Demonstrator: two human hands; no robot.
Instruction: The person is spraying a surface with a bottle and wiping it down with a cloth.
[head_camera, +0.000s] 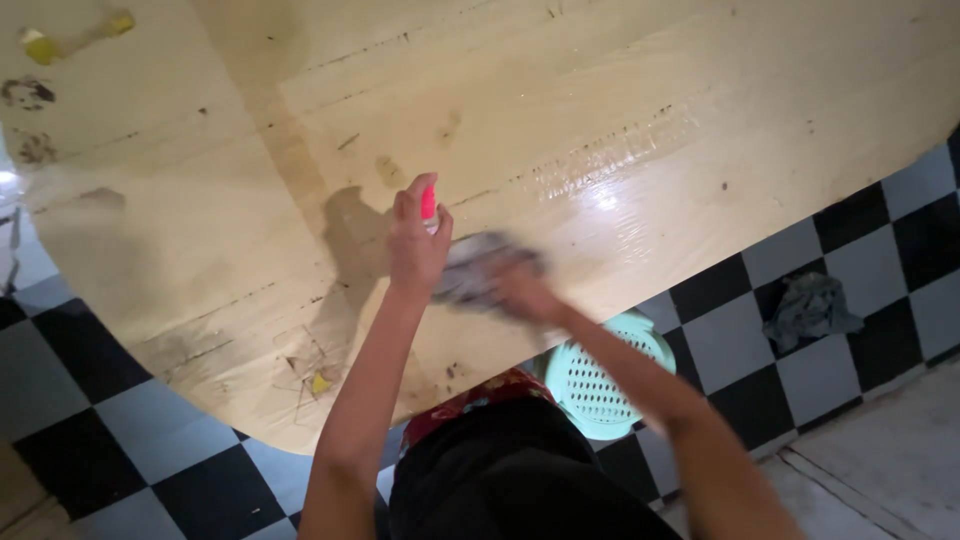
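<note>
Two hands work near the middle of the frame over a glossy wooden tabletop (600, 110). The left hand (415, 245) is wrapped around a small spray bottle (428, 203) with a pink top, one finger raised over the nozzle. Just to its right, the right hand (525, 293), blurred, presses down on a crumpled grey cloth (480, 265) lying on the tabletop. Below the tabletop edge, a mint-green perforated plastic basket (600, 375) sits on the black-and-white checkered floor (120, 440). Another grey rag (810, 310) lies on the floor at right. Dark stains mark the tabletop's upper left.
</note>
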